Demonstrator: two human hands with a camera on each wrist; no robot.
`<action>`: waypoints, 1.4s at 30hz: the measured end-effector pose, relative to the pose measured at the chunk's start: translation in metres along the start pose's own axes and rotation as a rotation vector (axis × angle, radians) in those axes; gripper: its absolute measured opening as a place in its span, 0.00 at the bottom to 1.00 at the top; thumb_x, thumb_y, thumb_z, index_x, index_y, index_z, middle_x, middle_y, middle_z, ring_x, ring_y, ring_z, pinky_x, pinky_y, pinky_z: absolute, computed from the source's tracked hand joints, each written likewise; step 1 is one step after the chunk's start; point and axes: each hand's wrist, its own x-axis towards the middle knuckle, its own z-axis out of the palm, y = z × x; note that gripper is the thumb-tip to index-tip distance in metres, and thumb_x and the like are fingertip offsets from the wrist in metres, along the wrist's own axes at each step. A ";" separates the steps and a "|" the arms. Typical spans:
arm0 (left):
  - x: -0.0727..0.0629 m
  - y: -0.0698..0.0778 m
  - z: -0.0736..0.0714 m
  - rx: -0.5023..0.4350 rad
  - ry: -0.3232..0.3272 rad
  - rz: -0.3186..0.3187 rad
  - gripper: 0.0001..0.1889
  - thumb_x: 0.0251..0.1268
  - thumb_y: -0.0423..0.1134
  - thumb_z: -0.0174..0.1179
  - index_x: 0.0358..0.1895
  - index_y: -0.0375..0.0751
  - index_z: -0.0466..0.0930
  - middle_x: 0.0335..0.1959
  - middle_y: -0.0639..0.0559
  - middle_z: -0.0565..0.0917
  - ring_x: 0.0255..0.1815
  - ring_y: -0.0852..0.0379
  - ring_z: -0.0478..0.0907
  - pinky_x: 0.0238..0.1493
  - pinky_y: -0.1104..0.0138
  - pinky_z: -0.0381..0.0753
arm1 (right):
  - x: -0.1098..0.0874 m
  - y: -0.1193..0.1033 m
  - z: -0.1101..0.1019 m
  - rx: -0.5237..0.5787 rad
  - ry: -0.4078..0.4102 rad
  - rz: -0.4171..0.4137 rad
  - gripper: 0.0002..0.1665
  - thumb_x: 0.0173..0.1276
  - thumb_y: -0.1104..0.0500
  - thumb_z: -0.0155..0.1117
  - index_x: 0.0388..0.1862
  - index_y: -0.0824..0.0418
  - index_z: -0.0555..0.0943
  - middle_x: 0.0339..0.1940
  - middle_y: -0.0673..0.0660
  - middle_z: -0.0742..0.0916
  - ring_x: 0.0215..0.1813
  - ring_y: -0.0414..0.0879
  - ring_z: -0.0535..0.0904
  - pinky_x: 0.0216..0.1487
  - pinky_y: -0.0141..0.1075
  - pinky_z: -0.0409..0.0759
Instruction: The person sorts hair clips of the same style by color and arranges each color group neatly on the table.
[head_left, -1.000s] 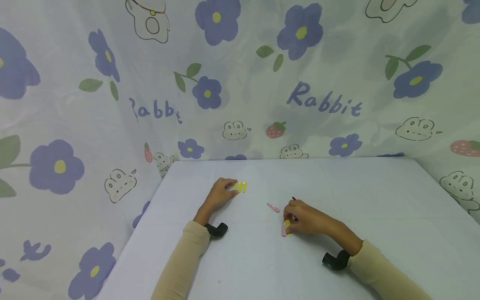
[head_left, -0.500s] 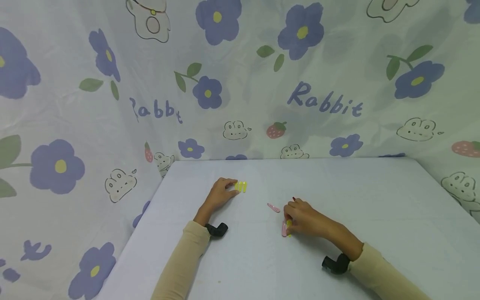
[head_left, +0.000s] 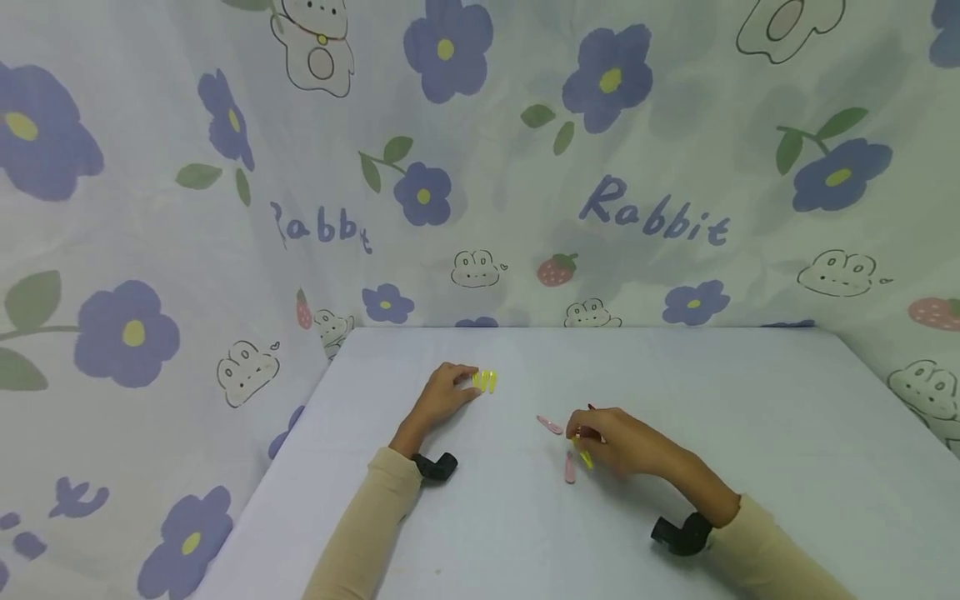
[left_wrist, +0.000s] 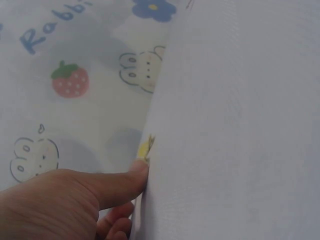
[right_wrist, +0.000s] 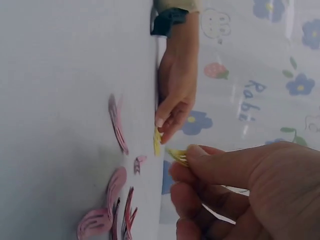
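A short row of yellow hair clips [head_left: 489, 382] lies toward the back of the white table. My left hand [head_left: 441, 393] rests beside it, thumb and forefinger at either end of the leftmost clip. In the left wrist view the thumb tip meets a yellow clip [left_wrist: 144, 149]. My right hand [head_left: 621, 437] pinches one yellow hair clip [right_wrist: 179, 157] between thumb and forefinger, held up off the table. Under and beside that hand lie a pink hair clip [head_left: 570, 468], another pink clip [head_left: 549, 425] and a dark red clip [head_left: 592, 407] mostly hidden behind the fingers.
In the right wrist view, several pink clips [right_wrist: 95, 222] and dark red clips [right_wrist: 129, 215] lie close together near the right hand. A flower-and-rabbit print curtain [head_left: 510, 200] rises along the table's back edge and sides.
The right hand has picked up the yellow clip from beside the pink one, lifting it slightly. The left hand stays by the row. The head view has tilted up a little.
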 end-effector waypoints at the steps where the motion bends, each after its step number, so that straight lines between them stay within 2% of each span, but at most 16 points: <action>1: 0.000 0.000 0.000 -0.002 0.000 -0.007 0.22 0.64 0.41 0.68 0.60 0.43 0.81 0.51 0.43 0.78 0.52 0.48 0.75 0.55 0.54 0.75 | 0.000 0.001 -0.002 0.007 0.022 0.001 0.07 0.70 0.65 0.63 0.44 0.57 0.83 0.31 0.46 0.84 0.33 0.34 0.75 0.34 0.29 0.77; 6: 0.000 0.000 0.000 -0.016 -0.006 -0.034 0.22 0.63 0.42 0.69 0.61 0.44 0.81 0.52 0.43 0.78 0.53 0.48 0.75 0.57 0.52 0.74 | 0.006 0.009 -0.008 0.086 0.139 0.012 0.07 0.71 0.66 0.63 0.46 0.59 0.82 0.35 0.53 0.86 0.32 0.36 0.79 0.32 0.31 0.81; 11: 0.001 -0.003 0.001 0.000 -0.011 -0.030 0.22 0.63 0.43 0.69 0.61 0.46 0.81 0.52 0.45 0.79 0.53 0.50 0.75 0.57 0.54 0.75 | 0.014 0.018 -0.014 0.107 0.242 0.043 0.09 0.71 0.64 0.64 0.48 0.55 0.80 0.37 0.53 0.86 0.30 0.37 0.78 0.31 0.30 0.80; 14: 0.001 -0.004 0.001 0.002 -0.013 -0.030 0.22 0.63 0.43 0.69 0.61 0.46 0.81 0.52 0.45 0.78 0.53 0.50 0.75 0.56 0.54 0.75 | 0.021 0.021 -0.018 0.122 0.274 0.076 0.09 0.71 0.63 0.65 0.48 0.55 0.82 0.38 0.54 0.87 0.31 0.40 0.78 0.32 0.30 0.79; 19: 0.000 -0.003 0.000 -0.005 -0.011 -0.025 0.22 0.63 0.43 0.69 0.61 0.45 0.81 0.52 0.45 0.78 0.53 0.49 0.75 0.57 0.53 0.75 | 0.032 0.020 -0.022 0.196 0.286 0.130 0.12 0.69 0.60 0.68 0.51 0.57 0.83 0.42 0.55 0.88 0.37 0.43 0.82 0.34 0.31 0.81; 23: 0.000 -0.001 0.000 -0.005 -0.010 -0.017 0.22 0.63 0.42 0.69 0.60 0.44 0.81 0.51 0.44 0.79 0.52 0.49 0.76 0.56 0.53 0.76 | 0.038 0.020 -0.021 0.277 0.279 0.137 0.20 0.67 0.60 0.69 0.58 0.59 0.80 0.51 0.61 0.86 0.39 0.44 0.86 0.39 0.40 0.86; 27: 0.000 0.000 0.000 -0.005 -0.012 -0.033 0.22 0.63 0.42 0.70 0.60 0.46 0.81 0.51 0.45 0.79 0.53 0.49 0.76 0.57 0.54 0.75 | 0.045 0.021 -0.019 0.304 0.272 0.120 0.24 0.68 0.61 0.69 0.62 0.57 0.78 0.56 0.64 0.82 0.37 0.43 0.86 0.42 0.48 0.86; 32: 0.000 0.000 0.000 -0.002 -0.013 -0.054 0.22 0.63 0.43 0.69 0.61 0.48 0.81 0.52 0.46 0.78 0.54 0.50 0.75 0.58 0.54 0.75 | 0.054 0.022 -0.018 0.268 0.284 0.109 0.25 0.68 0.59 0.69 0.63 0.54 0.79 0.56 0.60 0.85 0.36 0.42 0.85 0.39 0.42 0.86; 38: 0.001 -0.002 0.001 0.007 -0.010 -0.048 0.22 0.63 0.43 0.69 0.61 0.47 0.81 0.51 0.47 0.78 0.53 0.51 0.75 0.57 0.55 0.75 | 0.067 0.026 -0.018 0.280 0.254 0.141 0.27 0.67 0.57 0.71 0.64 0.55 0.79 0.54 0.62 0.86 0.37 0.44 0.87 0.40 0.35 0.82; 42: 0.001 -0.002 0.001 -0.003 -0.016 -0.061 0.22 0.63 0.44 0.69 0.61 0.48 0.81 0.52 0.47 0.78 0.54 0.50 0.75 0.58 0.55 0.75 | 0.076 0.029 -0.017 0.303 0.213 0.164 0.29 0.66 0.56 0.71 0.66 0.55 0.78 0.57 0.62 0.85 0.39 0.47 0.87 0.42 0.38 0.81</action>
